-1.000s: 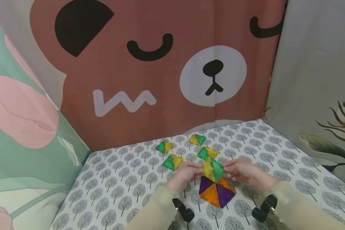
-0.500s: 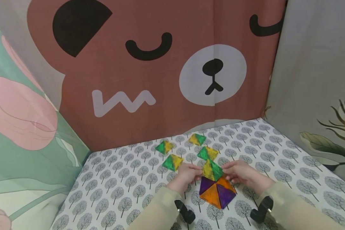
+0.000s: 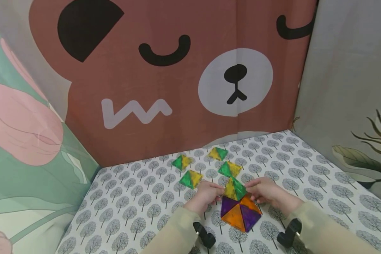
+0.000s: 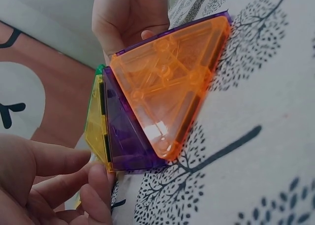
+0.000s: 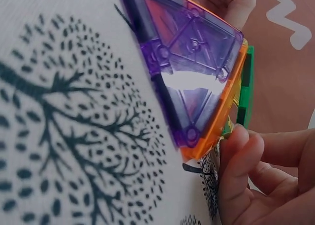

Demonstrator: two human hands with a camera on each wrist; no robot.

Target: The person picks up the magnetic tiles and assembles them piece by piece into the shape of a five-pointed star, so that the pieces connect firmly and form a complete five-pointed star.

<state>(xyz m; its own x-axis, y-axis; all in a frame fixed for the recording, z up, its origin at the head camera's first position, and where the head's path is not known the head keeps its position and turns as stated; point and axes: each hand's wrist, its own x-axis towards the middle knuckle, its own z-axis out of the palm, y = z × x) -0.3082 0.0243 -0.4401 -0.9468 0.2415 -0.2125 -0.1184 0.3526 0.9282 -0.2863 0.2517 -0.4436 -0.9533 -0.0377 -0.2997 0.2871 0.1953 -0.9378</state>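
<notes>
A yellow-and-green pair of triangular magnetic tiles (image 3: 231, 189) stands at the far side of a peaked shape of orange and purple magnetic tiles (image 3: 242, 216). At its left corner, my left hand (image 3: 204, 197) pinches the yellow-and-green pair between thumb and fingers. My right hand (image 3: 266, 192) pinches the opposite, green corner. In the left wrist view the yellow tile (image 4: 96, 124) sits close against a purple tile (image 4: 129, 131), beside an orange tile (image 4: 170, 82). From the right wrist, the green tile (image 5: 248, 87) shows behind an orange edge and a purple tile (image 5: 192, 67).
Several more yellow-and-green tile pairs lie beyond the hands: one pair (image 3: 191, 179) at left, another (image 3: 181, 162) behind it, a third (image 3: 229, 169) just past the held one. The tree-print cloth (image 3: 130, 211) ends at a bear-print curtain (image 3: 139, 141).
Both hands have lowered the yellow-and-green pair slightly, bringing it down to the far side of the orange-and-purple shape. That shape has shifted very little. The other pairs stay put.
</notes>
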